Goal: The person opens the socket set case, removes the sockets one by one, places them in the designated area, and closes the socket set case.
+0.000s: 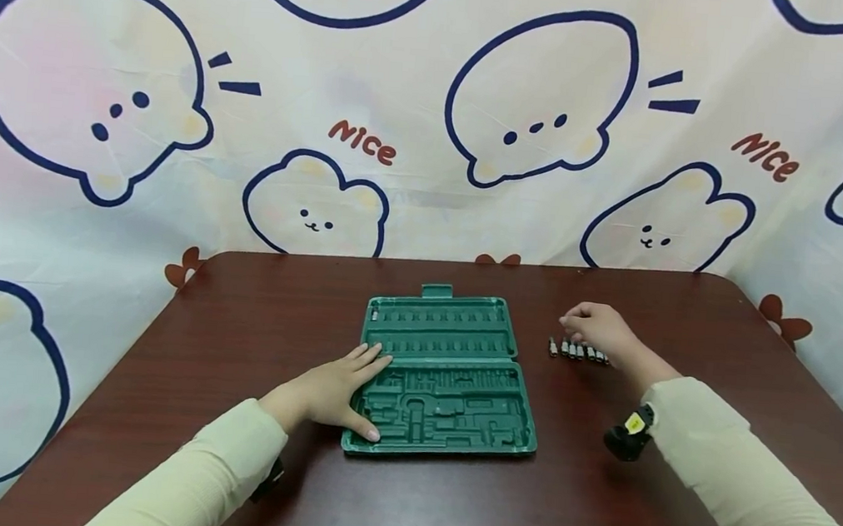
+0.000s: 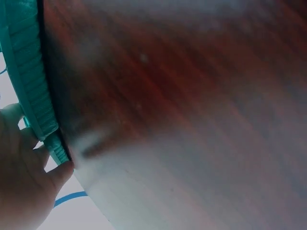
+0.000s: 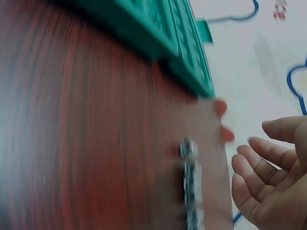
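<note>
An unfolded green plastic tool case (image 1: pixel 451 357) lies on the table, its moulded slots facing up. My left hand (image 1: pixel 339 385) rests on the case's left side, fingers spread and thumb over the near left corner. One small metal socket (image 1: pixel 375 314) sits in the far left slot of the lid. To the right of the case stands a row of several metal sockets (image 1: pixel 581 351), the leftmost a little apart. Above that row hovers my right hand (image 1: pixel 600 327). In the right wrist view, its thumb and bent fingers (image 3: pixel 276 158) stand apart with nothing between them.
The brown wooden table (image 1: pixel 437 515) ends at a far edge against a white cloth (image 1: pixel 426 205) with cartoon drawings. A latch tab (image 1: pixel 437 290) sticks out from the case's far side. Black wrist cameras, one of them (image 1: pixel 629 433) on the right sleeve, hang below the wrists.
</note>
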`<state>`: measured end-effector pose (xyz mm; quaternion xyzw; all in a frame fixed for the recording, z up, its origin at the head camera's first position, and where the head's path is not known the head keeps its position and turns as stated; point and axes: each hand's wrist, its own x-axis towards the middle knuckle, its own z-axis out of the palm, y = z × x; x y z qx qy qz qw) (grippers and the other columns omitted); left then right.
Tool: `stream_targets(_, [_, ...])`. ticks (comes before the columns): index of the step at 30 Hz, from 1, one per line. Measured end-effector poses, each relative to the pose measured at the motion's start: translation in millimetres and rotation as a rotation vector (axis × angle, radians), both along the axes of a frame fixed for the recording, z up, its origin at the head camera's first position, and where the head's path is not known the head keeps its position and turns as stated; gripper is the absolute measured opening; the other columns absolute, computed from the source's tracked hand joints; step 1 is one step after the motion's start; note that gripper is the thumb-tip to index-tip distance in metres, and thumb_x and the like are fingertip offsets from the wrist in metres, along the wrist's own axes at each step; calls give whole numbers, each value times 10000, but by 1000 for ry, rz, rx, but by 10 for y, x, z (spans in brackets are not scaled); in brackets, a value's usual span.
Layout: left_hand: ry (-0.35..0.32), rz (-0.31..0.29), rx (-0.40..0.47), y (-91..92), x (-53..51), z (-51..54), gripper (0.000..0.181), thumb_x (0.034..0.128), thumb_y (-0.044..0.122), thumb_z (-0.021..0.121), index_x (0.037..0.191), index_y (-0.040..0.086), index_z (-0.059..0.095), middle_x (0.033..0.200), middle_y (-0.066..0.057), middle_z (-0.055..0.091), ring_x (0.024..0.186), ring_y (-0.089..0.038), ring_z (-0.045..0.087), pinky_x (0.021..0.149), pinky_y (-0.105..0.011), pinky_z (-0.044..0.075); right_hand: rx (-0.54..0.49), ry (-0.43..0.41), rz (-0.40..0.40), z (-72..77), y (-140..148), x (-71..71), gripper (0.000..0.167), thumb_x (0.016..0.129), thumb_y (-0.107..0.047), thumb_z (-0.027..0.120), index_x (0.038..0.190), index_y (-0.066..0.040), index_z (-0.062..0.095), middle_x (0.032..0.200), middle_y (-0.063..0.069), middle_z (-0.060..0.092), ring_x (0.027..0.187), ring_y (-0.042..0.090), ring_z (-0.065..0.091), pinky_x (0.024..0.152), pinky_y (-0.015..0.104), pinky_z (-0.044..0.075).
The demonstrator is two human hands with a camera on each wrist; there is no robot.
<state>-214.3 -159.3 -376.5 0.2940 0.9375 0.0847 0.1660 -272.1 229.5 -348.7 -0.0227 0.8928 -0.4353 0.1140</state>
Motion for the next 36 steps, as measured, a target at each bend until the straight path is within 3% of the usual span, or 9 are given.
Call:
stream_targets(8, [63,-13,-14,-58,31,-39,1058,571,733,506,1399,181,145,1436,-53,79,1293,-241,45,965,-447,219,-92,12,95,-66,-784,-182,284,903,-202,463,1066,17,538,1049,165,514,901,291,510,767,393,418])
stream_targets(14, [92,-18,5,-99,62,-64,1052,574,739,502,1396,174,166,1431,-57,108,1290,-258,67,971,-448,205,-144,71,157,-181,-1376,-277,216,903,-174,465,985,-5,572,908,109,544,783,224,506,660,337,413])
stream_targets(19, [106,-40,6,-53,57,-82,1055,572,760,478,1394,170,180,1428,-58,130,1288,-258,83,976,-436,201,-145,101,215,-234,-1728,-331,195,902,-158,469,944,-8,588,814,85,549,656,192,465,602,304,389])
stream_targets(22, [109,-48,-3,-21,48,-68,1058,570,764,475,1394,167,184,1428,-57,134,1288,-257,86,977,-427,203,-82,109,244,-240,-1899,-376,182,897,-166,480,939,-32,596,827,65,551,636,180,466,593,297,394])
stream_targets(27, [119,-61,-21,7,22,-28,1056,571,761,480,1394,168,186,1428,-53,134,1290,-249,82,980,-415,203,20,120,260,-284,-2128,-514,172,891,-179,494,982,-77,599,920,26,563,737,146,512,627,286,421])
stream_targets(36, [93,-58,-44,-9,-15,-3,1064,565,779,460,1398,189,160,1433,-38,106,1292,-236,59,985,-410,191,11,69,336,-363,-2421,-700,223,894,-113,469,1068,-41,589,1097,77,548,935,185,519,726,291,433])
